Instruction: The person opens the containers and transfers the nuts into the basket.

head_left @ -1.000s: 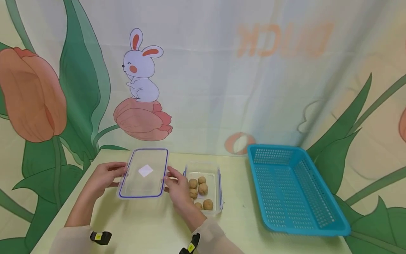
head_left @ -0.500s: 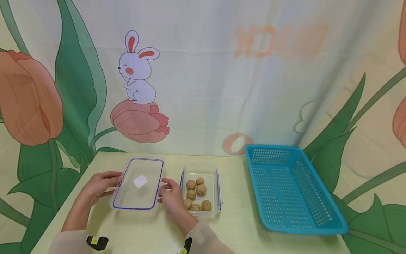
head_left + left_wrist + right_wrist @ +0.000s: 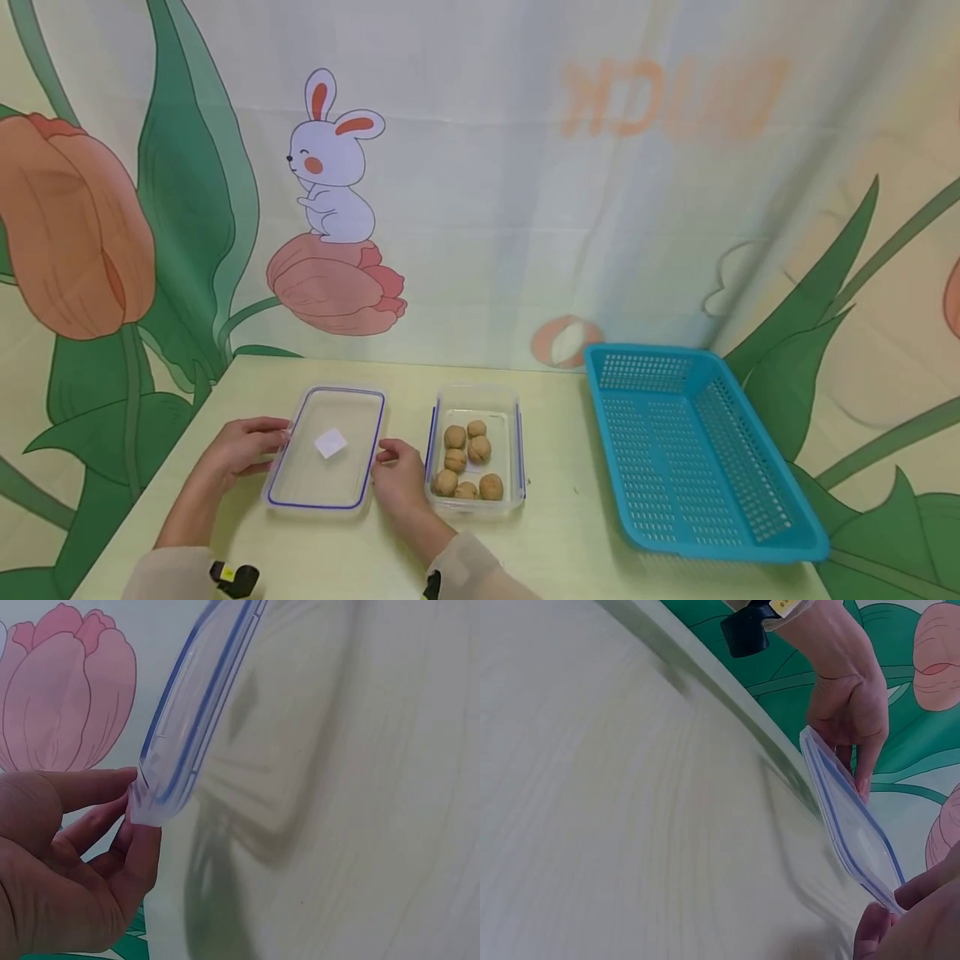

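A clear plastic lid with a blue seal and a white square label is held between both hands. The left hand pinches its left edge; in the left wrist view the thumb and fingers close on the lid's corner tab. On the opposite edge, the right hand pinches the lid between thumb and fingers, also visible in the right wrist view. A shadow beneath shows the lid off the table. Right of the right hand stands a clear plastic container with several walnuts inside.
A blue perforated plastic basket stands at the right of the pale table. Behind the table hangs a curtain printed with tulips and a rabbit.
Both hands have lowered the lid toward the table, bringing it nearer the person and slightly left. The walnut container and the basket have stayed in place.
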A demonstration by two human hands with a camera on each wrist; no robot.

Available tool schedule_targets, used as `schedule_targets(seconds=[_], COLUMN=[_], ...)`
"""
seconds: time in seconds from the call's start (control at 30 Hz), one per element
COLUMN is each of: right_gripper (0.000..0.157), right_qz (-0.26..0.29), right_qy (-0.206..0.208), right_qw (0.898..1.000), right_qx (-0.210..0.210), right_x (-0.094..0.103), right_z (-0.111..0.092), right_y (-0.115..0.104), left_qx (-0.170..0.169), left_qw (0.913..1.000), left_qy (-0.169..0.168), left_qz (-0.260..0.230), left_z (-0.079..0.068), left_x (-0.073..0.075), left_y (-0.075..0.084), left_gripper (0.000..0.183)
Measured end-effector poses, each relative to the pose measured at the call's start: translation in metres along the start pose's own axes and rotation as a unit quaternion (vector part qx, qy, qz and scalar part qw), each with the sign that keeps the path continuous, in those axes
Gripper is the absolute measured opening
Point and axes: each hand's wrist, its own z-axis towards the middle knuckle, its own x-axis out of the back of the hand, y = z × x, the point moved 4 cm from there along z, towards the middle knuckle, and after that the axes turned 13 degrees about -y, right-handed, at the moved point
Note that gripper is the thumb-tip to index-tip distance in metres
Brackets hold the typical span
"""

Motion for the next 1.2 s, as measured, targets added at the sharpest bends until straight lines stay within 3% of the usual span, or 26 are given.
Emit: schedule_targets(seconds=[0.27, 0.6, 0.83, 1.2], right_gripper=[0.042, 0.039, 0.035, 0.032], right_qz=[-0.088, -0.182, -0.208, -0.23], right_qy=[-0.001, 0.008, 0.011, 0.026], right_qw=[0.996, 0.983, 0.978, 0.973], right_qx=[-0.007, 0.012, 0.018, 0.014], right_x=[0.0, -0.001, -0.002, -0.002], right_z=[0.0, 0.002, -0.001, -0.003], right_y=[0.004, 0.009, 0.009, 0.006], left_qx=[0.013, 0.007, 0.013, 0.017], left_qw=[0.9999, 0.9996, 0.9993, 0.9989], left_qy=[0.008, 0.022, 0.029, 0.042], left_qz=[-0.001, 0.014, 0.018, 0.017], left_z=[0.01, 0.014, 0.019, 0.017], left_x=[-0.004, -0.008, -0.01, -0.015], left_y=[-0.01, -0.016, -0.025, -0.021], left_gripper=[0.046, 0.041, 0.037, 0.037])
